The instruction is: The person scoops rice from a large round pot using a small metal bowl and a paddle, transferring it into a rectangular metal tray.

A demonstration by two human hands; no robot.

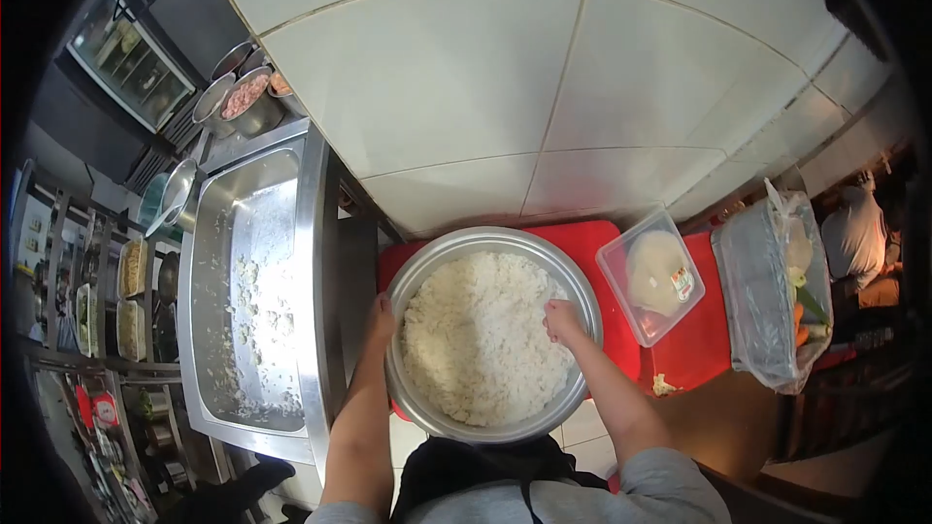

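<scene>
A large round metal pot (pixel 495 239) full of white rice (pixel 482 340) stands on a red surface in front of me. At the pot's left rim is my left hand (pixel 382 318), its fingers mostly hidden against the rim. My right hand (pixel 560 321) is closed over the right part of the rice, just inside the rim. Whatever it holds, if anything, is too small to make out.
At left, a steel basin (pixel 257 301) has scraps in it, with metal pots (pixel 254 116) of pinkish food behind. A clear plastic container (pixel 652 275) and a plastic-wrapped bin (pixel 752 281) sit at right. White tiles (pixel 437 78) rise ahead. A person (pixel 856 233) is at far right.
</scene>
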